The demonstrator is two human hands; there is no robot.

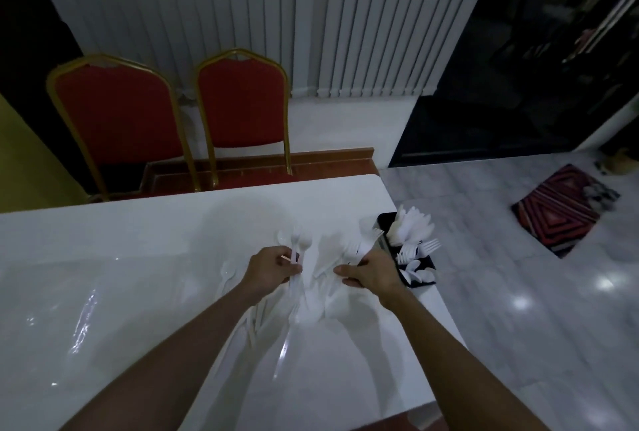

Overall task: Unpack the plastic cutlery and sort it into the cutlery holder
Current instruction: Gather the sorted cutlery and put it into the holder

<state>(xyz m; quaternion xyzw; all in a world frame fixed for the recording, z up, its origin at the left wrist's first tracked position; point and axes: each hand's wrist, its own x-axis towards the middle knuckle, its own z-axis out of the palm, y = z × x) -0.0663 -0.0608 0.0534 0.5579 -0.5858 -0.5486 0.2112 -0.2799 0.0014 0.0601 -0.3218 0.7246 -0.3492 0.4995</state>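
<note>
Gathering like pieces from the pile, midway through the sort. The left hand (273, 269) is clamped on a small bundle of spoons (296, 243), whose bowls fan out toward 12 o'clock above the knuckles. The right hand (375, 271) has its fingers curled, apparently round a few forks (353, 246) whose tines point to 11 o'clock, though the dim light blurs the grip. Between and beneath both hands lies the loose cutlery (313, 295), white against the white surface (138, 257) and hard to count. The cutlery holder (384, 221), black and divided, stands at 2 o'clock of the right hand on the surface's right edge, its compartments already stocked with white pieces.

Judged step: collecting one kind per hand. The next move likely calls for carrying each bundle, handles down, to its matching compartment; the holder's place at the edge calls for a gentle drop.
</note>
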